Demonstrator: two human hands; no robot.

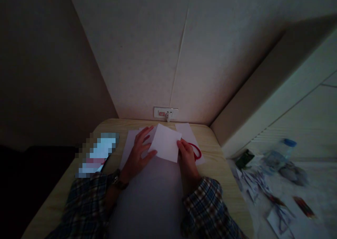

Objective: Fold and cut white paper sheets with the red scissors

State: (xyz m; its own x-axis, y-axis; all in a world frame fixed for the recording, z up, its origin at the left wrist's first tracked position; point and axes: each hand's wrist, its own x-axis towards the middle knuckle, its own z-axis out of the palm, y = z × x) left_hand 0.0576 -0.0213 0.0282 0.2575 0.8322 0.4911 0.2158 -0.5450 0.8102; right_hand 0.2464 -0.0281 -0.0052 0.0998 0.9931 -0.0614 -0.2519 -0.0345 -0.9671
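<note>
A small white piece of paper [165, 143], roughly square, is held tilted above larger white sheets [150, 196] on the table. My right hand [188, 158] pinches its right edge between thumb and fingers. At its left side, my left hand [140, 151] has its fingers spread, the thumb at the paper's lower left corner; whether it touches cannot be made out. Just right of my right hand shows a red loop [196, 151], which looks like a scissors handle, its remainder hidden behind the hand. Another white sheet [185, 128] lies beneath, toward the wall.
On the table's left lies a phone [101, 154] with a lit, pixelated screen. A wall socket [165, 112] with a plug sits behind the wooden table [216, 154]. Lower right, beyond the table edge, are paper scraps [255, 184], a bottle with a blue cap [279, 154] and colored pencils [304, 206].
</note>
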